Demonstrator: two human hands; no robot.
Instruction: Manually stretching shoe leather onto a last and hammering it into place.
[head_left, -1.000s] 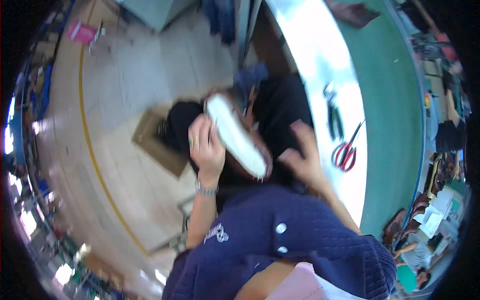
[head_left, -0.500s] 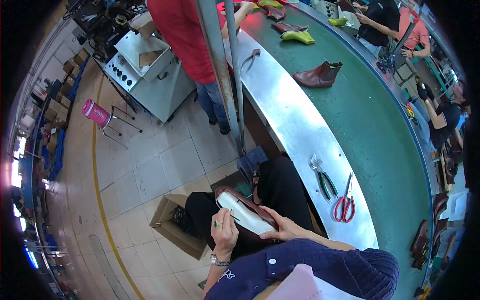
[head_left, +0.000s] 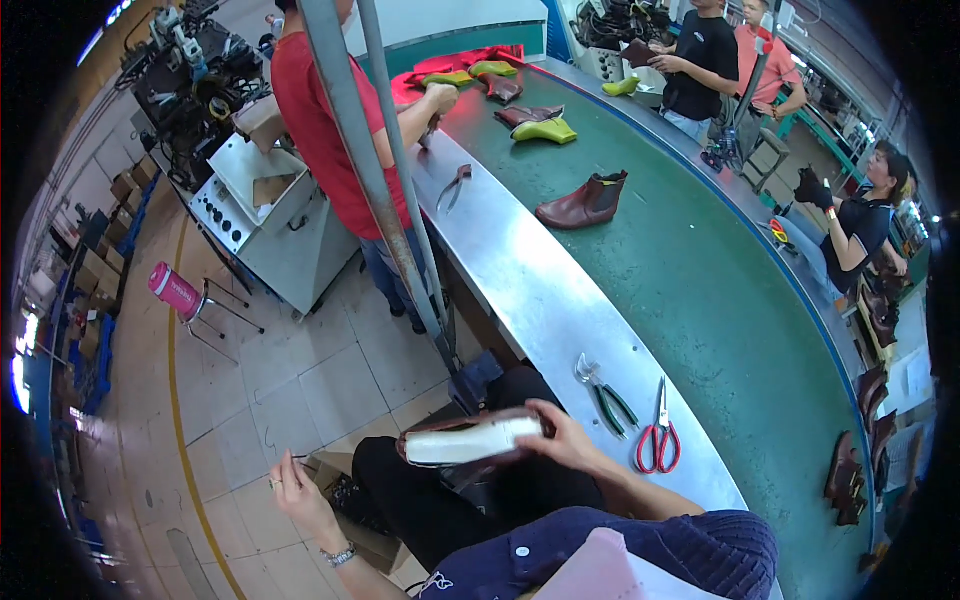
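Observation:
Above my lap, my right hand [head_left: 565,440] grips one end of a brown leather shoe upper [head_left: 408,446], whose long white underside [head_left: 465,441] faces up. Off to the left, away from the shoe, my left hand [head_left: 303,500] has thumb and forefinger pinched on a small thin dark piece [head_left: 304,457]; its exact kind is too small to make out. Below that hand an open cardboard box [head_left: 372,540] with dark scraps in it is partly hidden by my arm and leg. Green-handled pincers [head_left: 608,402] and red-handled scissors [head_left: 659,440] rest on the metal ledge to the right.
A green conveyor [head_left: 660,270] curves past the metal ledge [head_left: 520,270], carrying a brown ankle boot [head_left: 585,203] and several yellow-green and brown shoe pieces. Ahead, a person in red [head_left: 335,130] stands by a metal post [head_left: 365,130]. Several people work across the belt. A pink jug [head_left: 175,290] sits on a stool.
My left hand has moved from the shoe out to the left. The shoe has turned to lie more sideways, still in my right hand. The whole view has shifted.

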